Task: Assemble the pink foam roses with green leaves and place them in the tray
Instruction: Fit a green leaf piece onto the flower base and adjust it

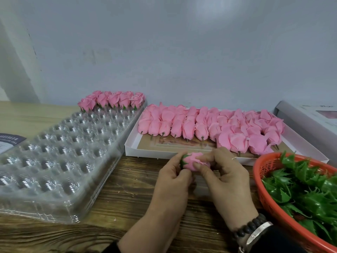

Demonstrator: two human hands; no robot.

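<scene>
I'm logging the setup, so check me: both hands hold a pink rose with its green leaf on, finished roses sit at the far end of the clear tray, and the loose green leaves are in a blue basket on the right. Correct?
Not quite: the head view shows the basket holding the loose green leaves is orange-red, not blue. The rest stands: the left hand and right hand hold the pink rose, and finished roses fill the clear tray's far end.

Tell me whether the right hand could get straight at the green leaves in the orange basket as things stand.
Probably not at once. The right hand is pinching the pink rose together with the left hand. The way itself looks free: the orange basket sits open-topped just beside it, green leaves uncovered.
</scene>
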